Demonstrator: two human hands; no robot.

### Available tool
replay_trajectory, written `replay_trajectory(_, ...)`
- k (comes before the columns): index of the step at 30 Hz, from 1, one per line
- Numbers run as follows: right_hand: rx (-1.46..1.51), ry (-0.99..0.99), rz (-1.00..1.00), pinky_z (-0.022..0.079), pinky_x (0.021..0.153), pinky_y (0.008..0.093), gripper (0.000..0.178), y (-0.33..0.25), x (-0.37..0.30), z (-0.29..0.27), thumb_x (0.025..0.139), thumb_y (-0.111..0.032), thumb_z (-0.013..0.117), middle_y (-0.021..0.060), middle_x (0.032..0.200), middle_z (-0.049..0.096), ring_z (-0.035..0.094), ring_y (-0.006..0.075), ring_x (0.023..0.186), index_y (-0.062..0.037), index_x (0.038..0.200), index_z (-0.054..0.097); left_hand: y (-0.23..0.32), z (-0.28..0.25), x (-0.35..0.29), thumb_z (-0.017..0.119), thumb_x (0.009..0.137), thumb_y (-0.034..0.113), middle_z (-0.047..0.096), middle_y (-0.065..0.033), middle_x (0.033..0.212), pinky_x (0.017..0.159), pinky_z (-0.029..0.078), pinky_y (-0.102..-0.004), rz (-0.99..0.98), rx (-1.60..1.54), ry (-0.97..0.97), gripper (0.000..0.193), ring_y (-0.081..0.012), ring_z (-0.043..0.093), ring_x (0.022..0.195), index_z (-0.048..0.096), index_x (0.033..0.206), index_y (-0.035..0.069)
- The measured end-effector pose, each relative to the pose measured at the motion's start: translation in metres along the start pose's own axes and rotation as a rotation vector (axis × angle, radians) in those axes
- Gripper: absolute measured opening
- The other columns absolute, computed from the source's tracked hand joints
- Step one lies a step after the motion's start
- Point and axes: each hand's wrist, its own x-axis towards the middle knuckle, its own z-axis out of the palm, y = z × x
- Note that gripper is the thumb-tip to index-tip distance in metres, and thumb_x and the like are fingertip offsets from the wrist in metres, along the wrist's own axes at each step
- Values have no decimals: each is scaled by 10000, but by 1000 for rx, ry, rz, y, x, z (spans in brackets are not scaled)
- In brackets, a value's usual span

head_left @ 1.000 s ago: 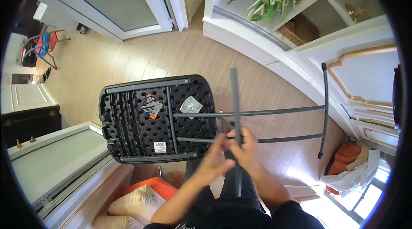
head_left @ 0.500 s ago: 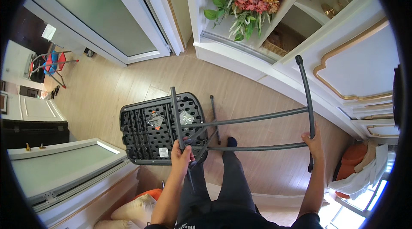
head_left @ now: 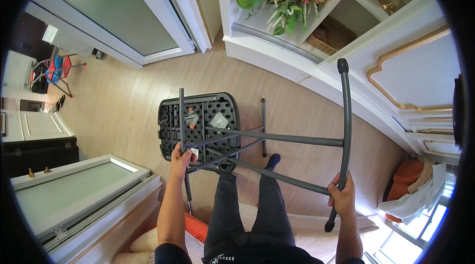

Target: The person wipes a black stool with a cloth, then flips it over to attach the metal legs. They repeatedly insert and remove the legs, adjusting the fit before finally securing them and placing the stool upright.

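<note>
Folding stool point(head_left: 213, 128), dark with a perforated plastic seat and grey metal tube legs, is held in the air above the wooden floor point(head_left: 123, 110), seat underside facing the person. The left hand point(head_left: 181, 159) is clenched around the thin leg bar at the seat's edge, and the right hand point(head_left: 341, 195) wraps the curved foot bar point(head_left: 345, 130). Compared with half a second earlier, the frame seems spread wider, the right hand apparently lower on its bar.
</note>
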Motion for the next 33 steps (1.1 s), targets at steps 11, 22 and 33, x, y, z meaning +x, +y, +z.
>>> replay_trajectory(11, 27, -25, -271, 492, 596, 274, 214, 34, -3, 87, 758, 58, 540, 73, 746, 564, 569, 133, 643, -54, 902, 427, -34, -82, 72, 430, 800, 158, 587, -64, 707, 537, 488, -266, -203, -99, -89, 219, -150, 573, 630, 546, 960, 63)
replay_trajectory(22, 263, -46, -148, 501, 752, 330, 253, 108, 73, 128, 699, 18, 582, 116, 745, 614, 624, 210, 751, -51, 895, 437, -142, -150, 155, 417, 844, 215, 637, -94, 831, 609, 514, -325, -369, -227, 144, 234, -222, 635, 812, 581, 915, 64)
replay_trajectory(33, 371, 8, 7, 482, 787, 376, 336, 180, 87, 189, 572, 48, 539, 125, 735, 597, 600, 245, 750, -59, 877, 447, -277, -182, 202, 475, 828, 129, 585, -21, 768, 605, 447, -300, -458, 121, 251, 143, -137, 560, 718, 581, 923, 119)
